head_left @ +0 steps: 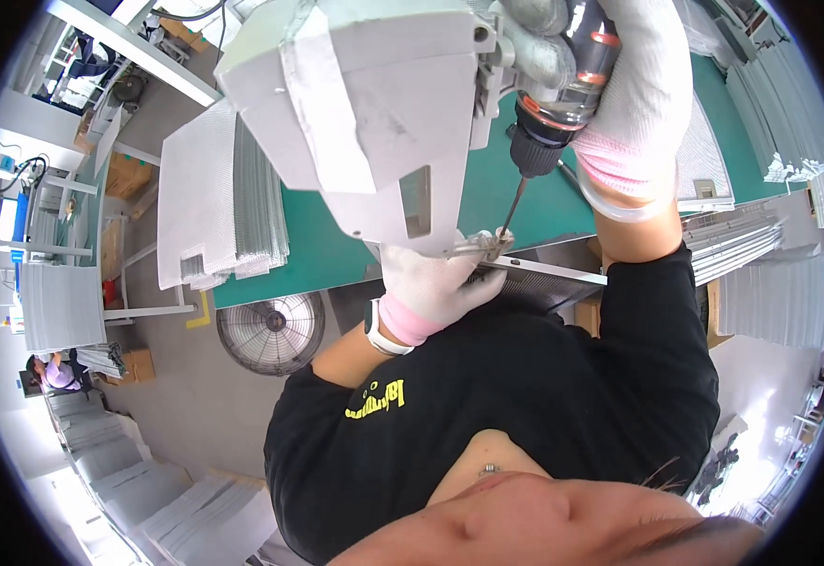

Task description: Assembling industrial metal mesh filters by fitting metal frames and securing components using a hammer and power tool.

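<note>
My right hand [643,90], in a white knit glove with a pink cuff, is wrapped round a black and orange cordless drill [546,132]. Its long thin bit points down to a small metal fitting [499,243] beside my left fingertips. My left hand [436,283], gloved the same way, is closed on the end of a silver-edged frame with dark mesh [563,274]; some of its fingers are hidden. Just above that hand, a large pale grey housing [403,104] with a white strip across it covers part of the view.
Beneath lies a green-topped table [327,236]. Stacks of white perforated panels stand at its left [200,189] and far right [780,104]. A round floor fan [271,330] is below the left table edge. Metal strips [737,247] lie right of my forearm.
</note>
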The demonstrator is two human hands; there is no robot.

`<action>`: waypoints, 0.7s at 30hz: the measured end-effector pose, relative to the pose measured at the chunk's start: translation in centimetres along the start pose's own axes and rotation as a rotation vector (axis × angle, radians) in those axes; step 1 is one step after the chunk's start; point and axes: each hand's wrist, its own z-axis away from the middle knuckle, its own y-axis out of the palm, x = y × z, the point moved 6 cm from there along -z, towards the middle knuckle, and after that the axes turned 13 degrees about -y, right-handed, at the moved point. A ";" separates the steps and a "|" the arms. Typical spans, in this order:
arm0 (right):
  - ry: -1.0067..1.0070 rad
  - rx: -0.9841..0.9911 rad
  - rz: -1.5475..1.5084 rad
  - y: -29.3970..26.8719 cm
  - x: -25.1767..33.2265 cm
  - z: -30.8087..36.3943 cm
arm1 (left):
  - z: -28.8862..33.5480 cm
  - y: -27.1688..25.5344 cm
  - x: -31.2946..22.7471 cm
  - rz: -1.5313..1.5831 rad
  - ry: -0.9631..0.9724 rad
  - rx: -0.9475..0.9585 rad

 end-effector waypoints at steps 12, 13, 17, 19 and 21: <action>0.004 0.452 0.195 -1.0 -2.6 0.9 | 0.7 0.9 0.4 0.115 0.060 0.013; -0.073 0.345 0.185 -1.2 -3.6 1.4 | 0.7 1.0 0.4 0.118 0.062 0.009; 0.035 0.325 -0.138 -0.7 -3.6 2.3 | 0.9 2.1 0.2 0.229 0.061 0.151; -0.013 0.327 -0.162 -1.2 -4.0 2.5 | 0.7 2.4 0.1 0.321 0.041 0.225; 0.076 0.291 0.032 -2.8 -4.1 2.7 | 1.3 3.3 0.5 0.374 0.012 0.228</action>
